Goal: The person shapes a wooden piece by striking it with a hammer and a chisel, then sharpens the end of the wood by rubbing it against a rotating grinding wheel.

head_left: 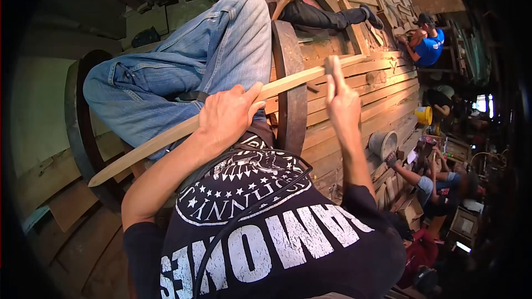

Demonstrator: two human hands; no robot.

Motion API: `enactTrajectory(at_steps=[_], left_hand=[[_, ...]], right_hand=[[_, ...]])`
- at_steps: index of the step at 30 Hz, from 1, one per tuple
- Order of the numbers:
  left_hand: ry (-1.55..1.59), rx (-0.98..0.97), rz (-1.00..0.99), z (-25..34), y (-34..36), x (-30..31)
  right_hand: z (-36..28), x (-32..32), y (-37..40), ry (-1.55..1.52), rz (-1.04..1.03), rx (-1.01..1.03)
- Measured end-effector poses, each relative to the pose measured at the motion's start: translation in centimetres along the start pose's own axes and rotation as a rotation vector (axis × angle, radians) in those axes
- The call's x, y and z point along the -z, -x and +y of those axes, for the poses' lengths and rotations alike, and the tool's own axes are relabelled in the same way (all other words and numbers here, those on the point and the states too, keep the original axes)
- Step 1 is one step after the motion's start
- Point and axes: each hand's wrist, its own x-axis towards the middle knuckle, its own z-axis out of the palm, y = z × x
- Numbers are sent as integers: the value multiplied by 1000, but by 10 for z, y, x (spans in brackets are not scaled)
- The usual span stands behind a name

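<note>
A long, pale wooden strip (293, 81) lies slantwise across my lap, its left end narrowed to a blunt point. My left hand (230, 112) is closed around its middle, over my jeans. Farther along, my right hand (342, 102) has its fingers pressed together across the strip near the far end. I cannot tell if anything thin lies between those fingers and the wood. Beneath the strip runs a dark curved beam (291, 99), just right of my knee. Another dark curved piece (83, 127) stands to my left, close to the strip's pointed end.
Wooden planks (382, 86) form the slatted surface on my right, with wood pieces scattered at its far end. Opposite me sits a person in dark trousers (316, 17). Someone in a blue shirt (429, 49) crouches beyond. A metal basin (383, 144) and yellow bucket (423, 115) stand right.
</note>
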Motion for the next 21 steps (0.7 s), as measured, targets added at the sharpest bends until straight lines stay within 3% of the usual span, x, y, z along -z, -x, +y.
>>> enactTrajectory(at_steps=[1,2,3,5,7,9,11,12,13,15,18,19,21], left_hand=[[-1,8,0,1,-1,0],[1,14,3,2,-2,-1],[-4,10,14,3,-1,-2],[-25,-1,12,-1,1,-2],[-4,-3,26,-3,0,-4],[-8,-10,16,0,1,-2],[-13,3,25,1,-3,-1],[-13,4,25,2,-1,-1],[-17,2,19,3,0,-1],[-38,-12,24,1,1,-1],[-30,-13,26,2,1,-2],[-38,-22,36,2,1,-3],[-48,-29,61,1,-2,-2]], right_hand=[[-13,-2,5,-83,-48,23],[-20,-21,17,-233,115,369],[-41,-15,38,-74,-81,325],[-33,-19,37,-104,-50,387],[5,-24,9,-106,94,235],[20,-6,-14,88,94,3],[5,-11,-2,16,47,101],[-12,-20,13,-140,65,277],[-36,-16,31,-125,-51,309],[-33,-17,34,-102,-63,341],[18,-14,-4,14,98,90],[29,-8,-13,25,95,-53],[30,-4,-14,-13,78,-119]])
